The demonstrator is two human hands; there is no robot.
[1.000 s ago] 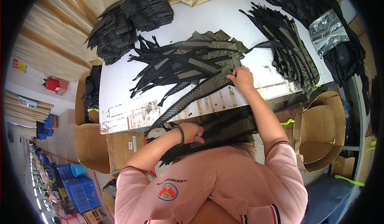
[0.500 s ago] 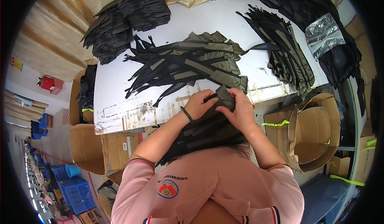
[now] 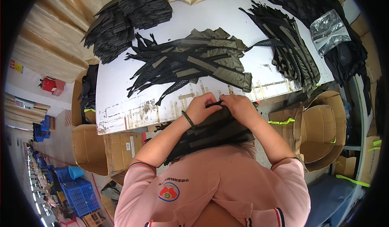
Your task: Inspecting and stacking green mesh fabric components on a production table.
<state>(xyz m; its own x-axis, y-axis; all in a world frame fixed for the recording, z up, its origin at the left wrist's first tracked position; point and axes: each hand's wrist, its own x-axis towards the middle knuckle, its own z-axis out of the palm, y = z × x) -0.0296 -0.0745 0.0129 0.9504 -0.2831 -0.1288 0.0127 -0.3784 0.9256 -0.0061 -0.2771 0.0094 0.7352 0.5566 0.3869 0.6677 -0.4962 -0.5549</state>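
Note:
Close together at the table's near edge, my left hand [image 3: 201, 110] and my right hand [image 3: 240, 108] both pinch the upper edge of a dark fabric piece [image 3: 219, 112]. Its lower part hangs among the black and olive fabric strips [image 3: 212, 135] heaped on my lap, so where it ends cannot be made out. Just beyond my fingers, a loose pile of mesh and olive fabric strips [image 3: 194, 63] is spread over the white table [image 3: 214, 14]. Another bundle of such strips [image 3: 289, 48] lies to the right.
Stacks of dark fabric pieces [image 3: 146, 8] stand at the far left of the table. At the right, a clear plastic bag [image 3: 329, 31] rests on black fabric [image 3: 344, 63]. Open cardboard boxes flank me, one left [image 3: 90, 150] and one right [image 3: 320, 133]. Blue crates [image 3: 81, 194] stand farther left.
My fingers have shifted along the fabric. Its olive part, raised between my hands before, has turned down, and a dark edge now shows between the fingertips. The right hand has rolled inward.

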